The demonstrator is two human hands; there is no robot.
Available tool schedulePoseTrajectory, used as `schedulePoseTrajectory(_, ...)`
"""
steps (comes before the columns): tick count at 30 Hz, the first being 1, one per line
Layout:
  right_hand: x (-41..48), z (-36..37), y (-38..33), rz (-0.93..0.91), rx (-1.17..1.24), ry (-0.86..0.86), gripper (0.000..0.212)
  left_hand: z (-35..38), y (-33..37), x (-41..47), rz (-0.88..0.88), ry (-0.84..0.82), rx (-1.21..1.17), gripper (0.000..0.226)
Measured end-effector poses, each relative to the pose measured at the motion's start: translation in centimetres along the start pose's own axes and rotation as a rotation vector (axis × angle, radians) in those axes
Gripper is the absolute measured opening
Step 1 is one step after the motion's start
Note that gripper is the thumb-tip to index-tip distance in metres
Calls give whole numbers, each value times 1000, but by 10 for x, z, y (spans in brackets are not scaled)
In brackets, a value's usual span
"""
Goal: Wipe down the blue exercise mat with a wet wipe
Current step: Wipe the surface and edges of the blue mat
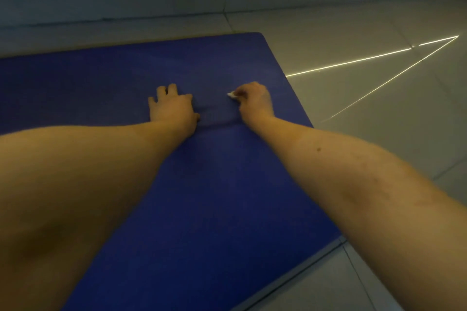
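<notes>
Blue foam, laid flat on a pale tiled floor [366, 28], is pictured mid-clean. The blue exercise mat [202, 197] could be rucked or dragged if a stroke is pushed hard toward its right edge, and a slight crease is visible in the surface between the 2 wrists. Only a small white scrap of the wet wipe [231, 95] is seen, so the wipe may be judged to be bunched tightly. Streaks and missed strips could be left that way, chiefly at the mat's far corner and near end. The wipe could also be torn, or lost over the mat's right edge.

The left hand [171, 107] is laid flat near the mat's middle, fingers spread and straight, nothing held, the foam pressed down beneath the palm. The right hand [254, 101] is set near it, closer to the mat's right edge, fingers curled, with the wet wipe pinched under them against the mat's surface. How much of the mat has been wiped cannot be told in the dim light.
</notes>
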State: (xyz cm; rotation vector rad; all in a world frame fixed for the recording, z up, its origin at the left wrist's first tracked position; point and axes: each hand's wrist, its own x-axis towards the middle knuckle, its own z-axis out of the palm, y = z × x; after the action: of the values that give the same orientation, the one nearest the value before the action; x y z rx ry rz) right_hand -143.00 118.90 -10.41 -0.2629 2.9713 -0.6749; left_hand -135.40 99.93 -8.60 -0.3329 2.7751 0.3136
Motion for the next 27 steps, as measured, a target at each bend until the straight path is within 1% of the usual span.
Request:
schedulePoseTrajectory(3,10,-30,56,333,-132,119,27,5,3,-12,103,26,17,57)
schedulePoseTrajectory(5,8,-38,71,479,-145,165,25,6,4,-20,135,-6,41,60)
schedulePoseTrajectory(6,5,-36,70,508,-140,175,25,9,5,-24,138,-31,54,63)
schedulePoseTrajectory(9,-11,-16,38,534,-3,237,27,11,4,-31,147,-78,90,68)
schedulePoseTrajectory(10,-17,-8,24,522,57,231,28,11,3,-32,151,-80,89,69)
schedulePoseTrajectory(12,-30,10,-1,425,158,207,32,10,2,-35,157,-81,89,70)
schedulePoseTrajectory(14,-48,28,-26,267,209,171,30,8,1,-37,166,-86,90,72)
schedulePoseTrajectory(16,-68,40,-42,109,210,106,23,6,0,-40,173,-91,83,70)
schedulePoseTrajectory(18,-83,37,-42,-33,217,48,19,5,-2,-46,173,-95,69,66)
schedulePoseTrajectory(19,-86,31,-35,-72,210,27,19,5,-4,-50,179,-99,71,64)
schedulePoseTrajectory(20,-85,23,-25,-70,194,21,18,5,-7,-53,193,-101,77,62)
schedulePoseTrajectory(21,-82,14,-12,-20,170,35,18,5,-11,-58,205,-104,89,60)
schedulePoseTrajectory(22,-77,5,6,78,134,73,21,5,-16,-63,217,-107,103,59)
schedulePoseTrajectory(25,-81,-27,58,522,12,215,35,7,-33,-73,216,-120,133,58)
schedulePoseTrajectory(27,-90,-36,70,715,-34,243,35,6,-46,-79,196,-114,130,57)
